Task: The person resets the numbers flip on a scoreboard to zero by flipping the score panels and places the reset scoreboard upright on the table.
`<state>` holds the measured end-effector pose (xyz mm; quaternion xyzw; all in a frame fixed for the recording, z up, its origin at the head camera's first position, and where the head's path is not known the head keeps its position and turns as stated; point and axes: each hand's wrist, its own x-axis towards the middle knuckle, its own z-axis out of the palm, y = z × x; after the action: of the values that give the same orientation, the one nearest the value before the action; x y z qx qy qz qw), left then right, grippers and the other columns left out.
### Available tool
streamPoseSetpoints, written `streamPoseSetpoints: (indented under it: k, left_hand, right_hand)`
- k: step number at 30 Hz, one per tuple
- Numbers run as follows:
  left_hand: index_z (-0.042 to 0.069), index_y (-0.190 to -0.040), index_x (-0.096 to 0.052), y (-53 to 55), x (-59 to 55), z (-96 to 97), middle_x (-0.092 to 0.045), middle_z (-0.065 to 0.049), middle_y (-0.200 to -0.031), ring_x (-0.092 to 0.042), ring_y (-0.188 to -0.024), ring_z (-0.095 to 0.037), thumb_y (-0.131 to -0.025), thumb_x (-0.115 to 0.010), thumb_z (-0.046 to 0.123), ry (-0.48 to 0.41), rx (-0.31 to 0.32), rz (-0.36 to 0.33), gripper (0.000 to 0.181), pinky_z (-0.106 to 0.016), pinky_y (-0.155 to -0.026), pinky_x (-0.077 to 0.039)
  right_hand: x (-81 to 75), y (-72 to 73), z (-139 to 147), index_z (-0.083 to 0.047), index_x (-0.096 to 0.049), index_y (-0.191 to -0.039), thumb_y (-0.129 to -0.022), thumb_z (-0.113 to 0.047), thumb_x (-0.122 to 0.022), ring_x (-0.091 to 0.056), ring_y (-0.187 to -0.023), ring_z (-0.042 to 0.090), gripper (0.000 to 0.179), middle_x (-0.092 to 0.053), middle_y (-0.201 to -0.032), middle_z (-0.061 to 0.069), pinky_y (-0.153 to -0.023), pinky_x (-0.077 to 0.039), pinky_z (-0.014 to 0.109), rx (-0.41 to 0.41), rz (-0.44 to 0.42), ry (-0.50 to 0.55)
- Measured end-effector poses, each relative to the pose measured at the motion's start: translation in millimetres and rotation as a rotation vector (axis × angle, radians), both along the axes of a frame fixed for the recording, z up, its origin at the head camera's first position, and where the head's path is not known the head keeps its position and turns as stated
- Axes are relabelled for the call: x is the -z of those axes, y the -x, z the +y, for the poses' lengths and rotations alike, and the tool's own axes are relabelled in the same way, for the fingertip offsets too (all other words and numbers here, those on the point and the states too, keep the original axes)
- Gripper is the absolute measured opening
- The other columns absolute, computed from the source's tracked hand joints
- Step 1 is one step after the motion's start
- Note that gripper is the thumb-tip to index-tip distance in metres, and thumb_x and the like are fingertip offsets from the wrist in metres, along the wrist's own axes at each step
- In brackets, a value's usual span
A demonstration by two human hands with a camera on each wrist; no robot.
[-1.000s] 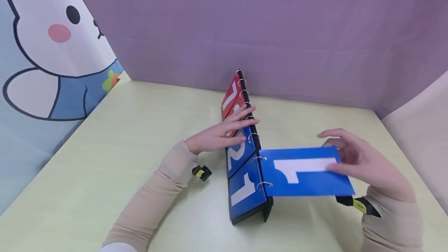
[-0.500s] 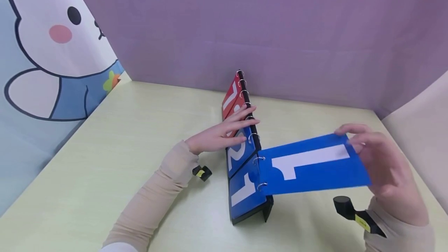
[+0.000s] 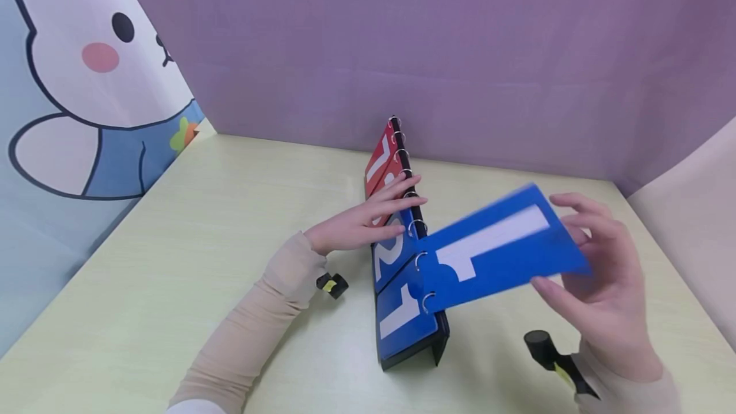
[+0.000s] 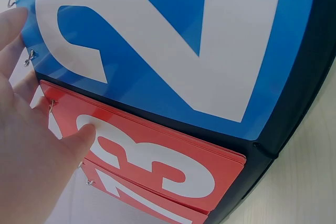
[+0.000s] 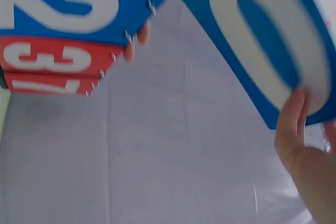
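A flip scoreboard [image 3: 440, 332] stands like a tent on the table, its number cards hung on metal rings. Across its top edge rests my left hand [image 3: 359, 223], fingers spread and straight, over a blue 2 card [image 4: 231, 77] and a red 3 card [image 4: 152, 169]. One blue card [image 3: 494, 248] is lifted off the back, a white 1 facing up; its other face shows a 0 [image 5: 252, 40] in the right wrist view. At its free end my right hand [image 3: 612, 292] has its thumb touching the 0 face, other fingers loosely bent beyond the edge.
Another blue 1 card [image 3: 397, 321] lies on the scoreboard's near end, and a red 7 card [image 5: 50, 85] hangs at the far end. A purple cloth [image 3: 345, 30] forms the back wall. A cartoon-printed cloth [image 3: 57, 158] hangs at the left of the pale table [image 3: 259, 177].
The free end of the blue card has swung up and toward the scoreboard. My right hand moved right, then back left, its fingers now off the card's top corner. My left hand stays put.
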<state>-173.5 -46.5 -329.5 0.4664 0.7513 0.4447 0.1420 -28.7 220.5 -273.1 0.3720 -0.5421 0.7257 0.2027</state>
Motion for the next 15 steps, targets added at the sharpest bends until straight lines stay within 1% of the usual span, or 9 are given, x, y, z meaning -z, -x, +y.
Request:
streamPoseSetpoints:
  k: [3,5,7,8,11,13,15]
  left_hand:
    - [0.016,-0.147,-0.034,0.0,0.3,-0.8,-0.005,0.006,-0.160,0.002,-0.146,-0.011,-0.094,-0.054,0.017,-0.003,0.001,0.006,0.057,-0.043,-0.105,-0.041]
    - [0.015,-0.147,-0.034,0.1,0.4,-0.8,-0.005,0.005,-0.160,0.002,-0.146,-0.011,-0.094,-0.054,0.016,-0.007,0.002,0.010,0.057,-0.043,-0.105,-0.042]
    - [0.014,-0.147,-0.034,0.1,0.2,-0.5,-0.005,0.005,-0.160,0.002,-0.146,-0.011,-0.094,-0.054,0.016,-0.012,0.005,0.012,0.056,-0.043,-0.105,-0.042]
    - [0.014,-0.147,-0.034,0.1,0.1,-0.2,-0.005,0.005,-0.160,0.001,-0.146,-0.011,-0.094,-0.054,0.016,-0.012,0.005,0.013,0.056,-0.043,-0.105,-0.042]
    - [0.014,-0.147,-0.034,-0.1,-0.2,0.6,-0.005,0.005,-0.160,0.001,-0.146,-0.010,-0.094,-0.054,0.017,-0.013,0.006,0.013,0.056,-0.043,-0.106,-0.040]
    - [0.015,-0.147,-0.034,-0.5,-0.3,0.5,-0.005,0.005,-0.160,0.001,-0.146,-0.010,-0.094,-0.054,0.017,-0.013,0.005,0.015,0.056,-0.044,-0.107,-0.039]
    - [0.015,-0.147,-0.034,-0.9,-0.1,-0.2,-0.006,0.005,-0.160,0.001,-0.146,-0.010,-0.094,-0.054,0.016,-0.017,0.005,0.019,0.056,-0.045,-0.108,-0.037]
  right_hand:
    - [4.2,-0.9,-15,0.013,-0.038,-0.128,-0.076,0.025,-0.057,-0.051,-0.115,0.030,0.056,-0.038,-0.137,0.022,-0.087,-0.054,0.028,0.064,-0.033,0.042]
    - [7.6,-2.1,-26,0.010,-0.032,-0.133,-0.079,0.023,-0.056,-0.046,-0.120,0.030,0.061,-0.038,-0.136,0.021,-0.089,-0.054,0.029,0.128,-0.048,0.023]
    - [12.9,-2.7,-36,0.004,-0.025,-0.138,-0.080,0.019,-0.059,-0.048,-0.120,0.029,0.069,-0.041,-0.133,0.021,-0.090,-0.053,0.028,0.174,-0.038,0.002]
    - [15.6,-3.8,-41,0.001,-0.021,-0.140,-0.080,0.017,-0.061,-0.049,-0.120,0.028,0.074,-0.041,-0.133,0.020,-0.090,-0.053,0.028,0.197,-0.033,-0.021]
    - [22.9,-6.8,-54,0.001,-0.013,-0.143,-0.082,0.007,-0.067,-0.055,-0.116,0.023,0.082,-0.044,-0.133,0.018,-0.091,-0.052,0.025,0.256,-0.017,-0.131]
    - [27.5,-8.9,-60,0.006,-0.013,-0.141,-0.082,0.000,-0.069,-0.057,-0.114,0.019,0.081,-0.045,-0.133,0.015,-0.090,-0.051,0.022,0.289,-0.009,-0.227]
    - [31.3,-10.5,-65,0.013,-0.017,-0.135,-0.083,-0.005,-0.070,-0.059,-0.110,0.015,0.077,-0.047,-0.131,0.012,-0.089,-0.051,0.020,0.319,0.014,-0.318]
